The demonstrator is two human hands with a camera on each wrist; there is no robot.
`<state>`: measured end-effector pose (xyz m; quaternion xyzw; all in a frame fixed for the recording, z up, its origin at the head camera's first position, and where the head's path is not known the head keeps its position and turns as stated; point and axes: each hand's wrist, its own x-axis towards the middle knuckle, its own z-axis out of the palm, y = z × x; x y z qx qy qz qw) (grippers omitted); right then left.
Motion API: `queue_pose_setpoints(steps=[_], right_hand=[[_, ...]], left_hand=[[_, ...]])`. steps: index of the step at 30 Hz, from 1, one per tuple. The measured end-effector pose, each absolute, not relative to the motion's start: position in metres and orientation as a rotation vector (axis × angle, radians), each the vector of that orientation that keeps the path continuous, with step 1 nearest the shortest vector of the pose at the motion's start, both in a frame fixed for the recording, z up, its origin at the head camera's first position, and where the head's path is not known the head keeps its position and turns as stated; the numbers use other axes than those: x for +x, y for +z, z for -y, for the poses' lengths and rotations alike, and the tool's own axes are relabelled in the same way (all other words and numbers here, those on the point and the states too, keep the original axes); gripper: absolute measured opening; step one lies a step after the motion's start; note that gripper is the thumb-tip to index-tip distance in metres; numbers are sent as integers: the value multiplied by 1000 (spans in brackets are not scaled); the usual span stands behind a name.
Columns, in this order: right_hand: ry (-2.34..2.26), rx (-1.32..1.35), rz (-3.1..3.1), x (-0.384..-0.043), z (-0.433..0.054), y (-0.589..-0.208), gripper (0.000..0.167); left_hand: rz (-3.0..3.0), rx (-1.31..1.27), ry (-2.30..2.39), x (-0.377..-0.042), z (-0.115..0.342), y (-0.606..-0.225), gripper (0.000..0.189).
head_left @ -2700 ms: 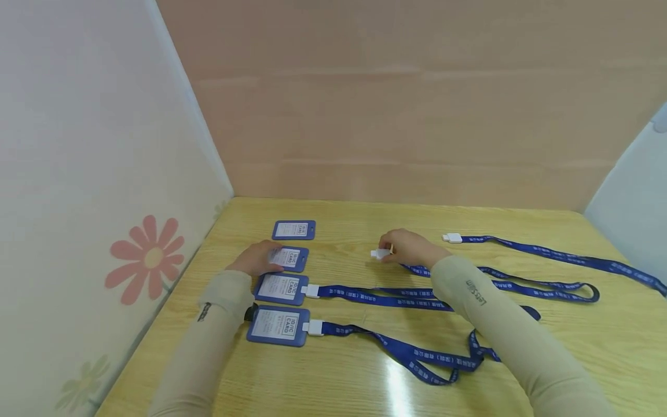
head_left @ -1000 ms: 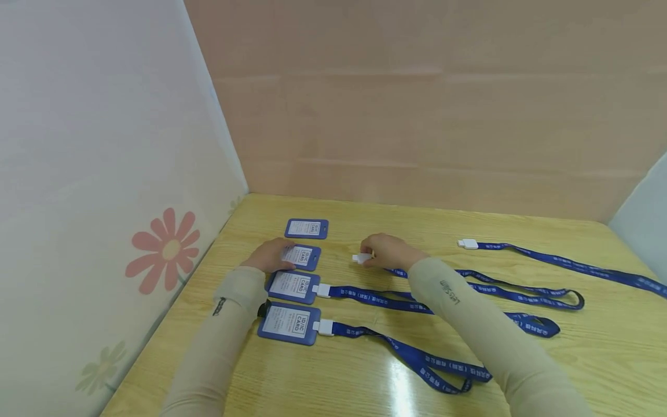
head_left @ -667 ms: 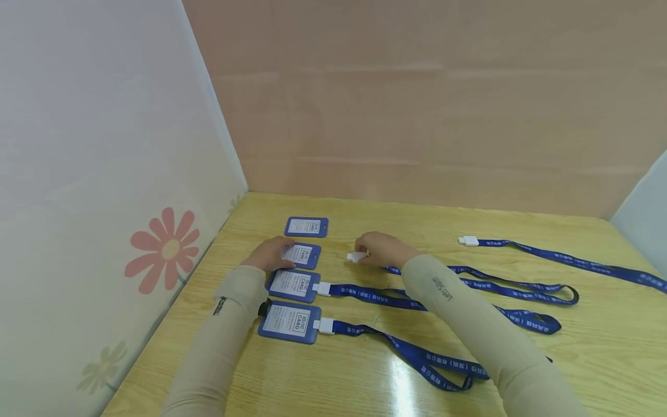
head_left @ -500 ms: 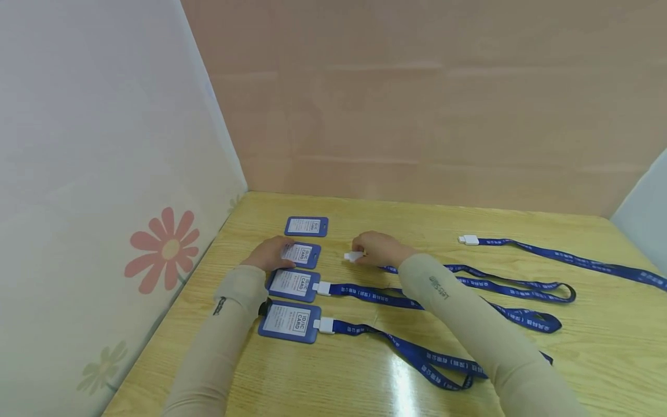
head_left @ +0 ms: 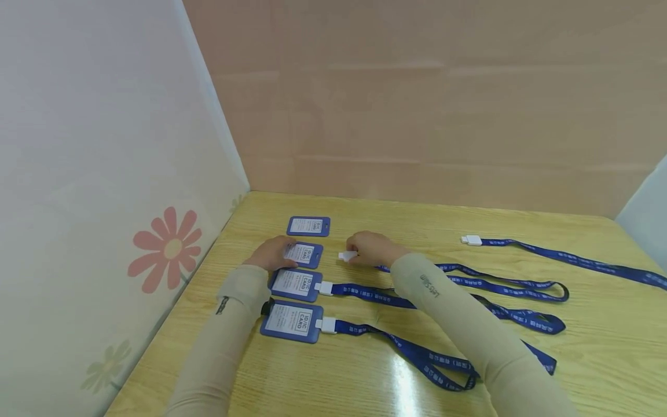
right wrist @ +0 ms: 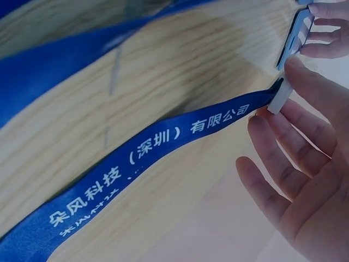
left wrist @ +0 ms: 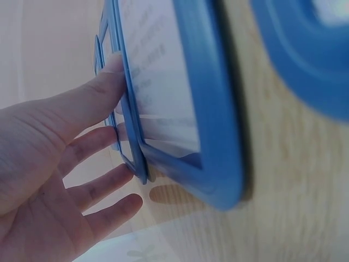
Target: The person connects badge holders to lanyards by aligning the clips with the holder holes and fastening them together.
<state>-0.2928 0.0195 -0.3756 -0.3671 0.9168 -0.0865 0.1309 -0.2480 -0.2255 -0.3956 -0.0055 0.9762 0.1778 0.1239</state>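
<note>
My left hand holds the left end of a blue ID card holder, second from the back. In the left wrist view the thumb lies on its face and the fingers reach round its edge. A white clip on a blue lanyard is pinched by my right hand, a short gap to the right of that holder's slotted end. The right wrist view shows the lanyard strap trailing from the clip. The clip and the holder are apart.
Nearer me lie two holders joined to lanyards by white clips. A loose holder lies at the back. Another lanyard with its white clip stretches along the right. A flowered wall borders the table's left.
My right hand has moved left with the lanyard's white clip, bringing it closer to the held card holder. The strap slid left behind it. My left hand keeps its hold on the holder.
</note>
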Motion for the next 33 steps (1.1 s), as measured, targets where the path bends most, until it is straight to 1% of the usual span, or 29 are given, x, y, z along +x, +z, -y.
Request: queue_pose_setpoints(steps=[6,18,26,33], right_hand=[[-258,-1072,-2669,-294,-10,-379,18],[-252,-1026,-2644,-294,5,-386,19],[-248,-1050,-2639,-296,11,-389,18],[-237,-1066,-2643,-296,14,-392,17]], left_hand=[[-2836,-34,537,-248,225,-397,63],[-2835,-81,541,-246,224,-399,63],[-2855,-34,515,-248,223,-399,63],[-2856,-42,521,-246,220,-398,62]])
